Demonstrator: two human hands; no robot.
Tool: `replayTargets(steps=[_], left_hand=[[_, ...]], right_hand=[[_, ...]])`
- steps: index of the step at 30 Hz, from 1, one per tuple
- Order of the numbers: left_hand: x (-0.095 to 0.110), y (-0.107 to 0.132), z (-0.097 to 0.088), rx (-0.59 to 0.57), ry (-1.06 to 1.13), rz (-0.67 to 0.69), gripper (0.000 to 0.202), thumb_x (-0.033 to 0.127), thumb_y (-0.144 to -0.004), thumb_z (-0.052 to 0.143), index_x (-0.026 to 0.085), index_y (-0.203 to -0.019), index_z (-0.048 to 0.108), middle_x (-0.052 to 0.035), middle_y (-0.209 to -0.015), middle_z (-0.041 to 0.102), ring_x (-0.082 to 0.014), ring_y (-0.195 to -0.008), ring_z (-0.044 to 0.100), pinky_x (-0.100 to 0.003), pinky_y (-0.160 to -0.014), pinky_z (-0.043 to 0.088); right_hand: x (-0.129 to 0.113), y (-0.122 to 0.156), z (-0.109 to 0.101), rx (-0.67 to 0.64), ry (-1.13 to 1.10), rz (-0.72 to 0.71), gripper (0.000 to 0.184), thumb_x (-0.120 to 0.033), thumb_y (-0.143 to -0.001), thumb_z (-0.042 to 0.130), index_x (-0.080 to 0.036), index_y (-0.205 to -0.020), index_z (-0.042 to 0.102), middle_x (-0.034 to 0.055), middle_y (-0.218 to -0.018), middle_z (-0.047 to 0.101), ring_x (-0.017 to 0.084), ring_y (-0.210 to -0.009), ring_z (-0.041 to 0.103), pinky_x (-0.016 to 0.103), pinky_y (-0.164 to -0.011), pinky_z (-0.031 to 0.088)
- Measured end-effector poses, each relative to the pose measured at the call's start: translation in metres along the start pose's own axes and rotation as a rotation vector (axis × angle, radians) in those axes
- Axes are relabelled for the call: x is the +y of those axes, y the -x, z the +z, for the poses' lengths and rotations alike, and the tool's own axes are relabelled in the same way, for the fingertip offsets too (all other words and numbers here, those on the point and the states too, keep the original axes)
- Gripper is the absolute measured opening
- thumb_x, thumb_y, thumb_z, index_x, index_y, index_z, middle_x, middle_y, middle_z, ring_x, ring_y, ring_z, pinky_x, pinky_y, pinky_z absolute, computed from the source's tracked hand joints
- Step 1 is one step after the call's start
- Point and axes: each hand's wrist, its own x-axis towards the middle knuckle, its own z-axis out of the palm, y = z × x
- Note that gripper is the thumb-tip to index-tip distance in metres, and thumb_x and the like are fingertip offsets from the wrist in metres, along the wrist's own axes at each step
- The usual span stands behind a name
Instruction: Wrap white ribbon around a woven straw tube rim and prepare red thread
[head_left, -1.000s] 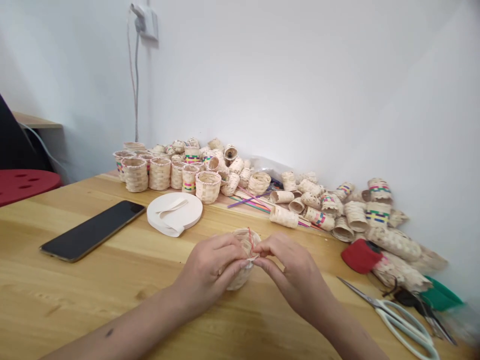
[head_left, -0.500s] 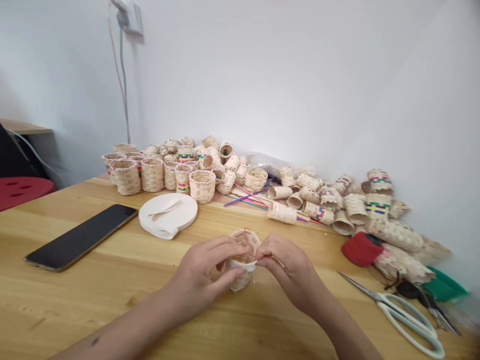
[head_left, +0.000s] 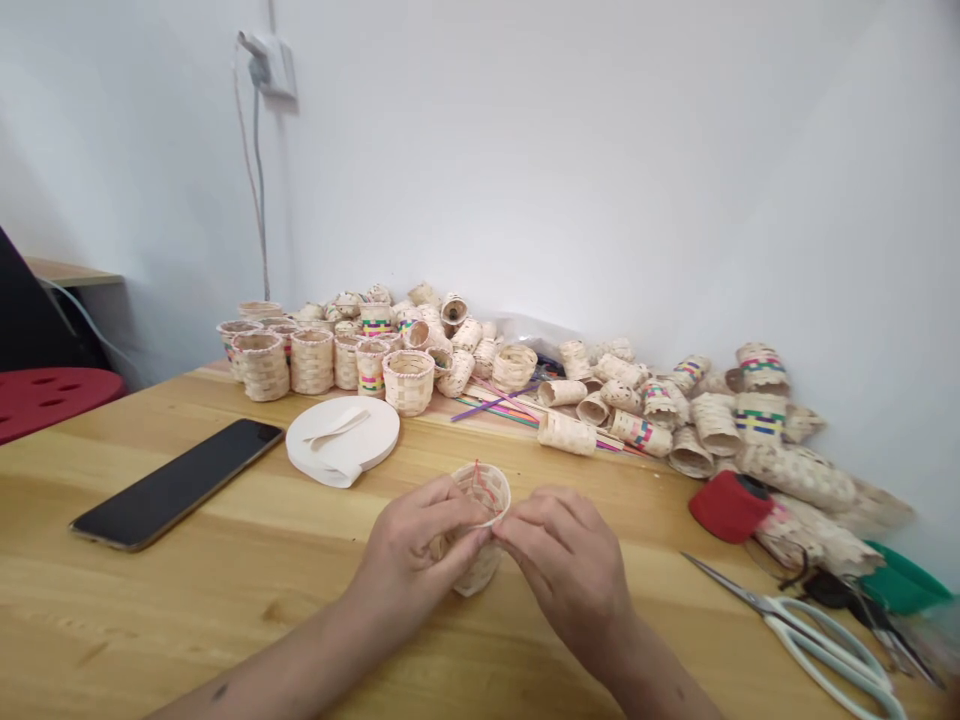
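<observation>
Bright, soft light fills the scene, palest across the middle of the wall (head_left: 540, 170) and duller toward the corners. A faint shadow spreads over the bench (head_left: 450, 660) below the basket (head_left: 478, 576). Wide-angle stretch elongates the scissors (head_left: 772, 609); the lower right corner blurs.

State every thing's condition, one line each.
Held basket: mouth up
Left hand: holding its rim
Right hand: pinched at its rim
Thread: bent
Phone: flat, screen dark
Scissors: closed
Roll: flat, loose end on top
Plug: inserted
Left baskets: front ones upright
Right baskets: many tipped over
</observation>
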Motion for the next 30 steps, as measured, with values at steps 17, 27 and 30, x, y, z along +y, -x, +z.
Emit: replayTargets(steps=[17,27,30], left_hand=[[-0.008,-0.003,-0.009,0.185,-0.251,-0.066,0.019,0.02,-0.085,0.055,0.016,-0.067,0.061,-0.0011,-0.066,0.054,-0.0143,-0.063,0.051,-0.025,-0.059,0.038],[-0.012,-0.008,-0.025,0.291,-0.528,0.096,0.016,0.019,-0.085,0.058,0.017,-0.07,0.063,-0.0025,-0.068,0.057,-0.0156,-0.066,0.052,-0.028,-0.063,0.037],[-0.013,-0.01,-0.029,0.311,-0.511,0.067,0.016,0.02,-0.085,0.057,0.017,-0.07,0.063,-0.0025,-0.069,0.058,-0.0157,-0.066,0.052,-0.027,-0.063,0.038]], right_hand=[[-0.032,-0.003,-0.006,-0.028,-0.428,-0.043,0.02,-0.021,-0.097,0.039,-0.028,-0.085,0.053,-0.0041,-0.081,0.073,0.013,-0.078,0.069,0.037,-0.096,0.046],[0.014,0.008,-0.025,0.424,-0.839,0.543,0.005,-0.029,-0.095,0.049,-0.025,-0.094,0.052,-0.0047,-0.06,0.045,0.01,-0.049,0.035,0.021,-0.045,0.031],[0.032,-0.003,-0.039,0.635,-0.836,0.591,0.006,-0.029,-0.091,0.056,-0.025,-0.091,0.052,-0.0063,-0.055,0.038,0.01,-0.047,0.031,0.02,-0.043,0.028]])
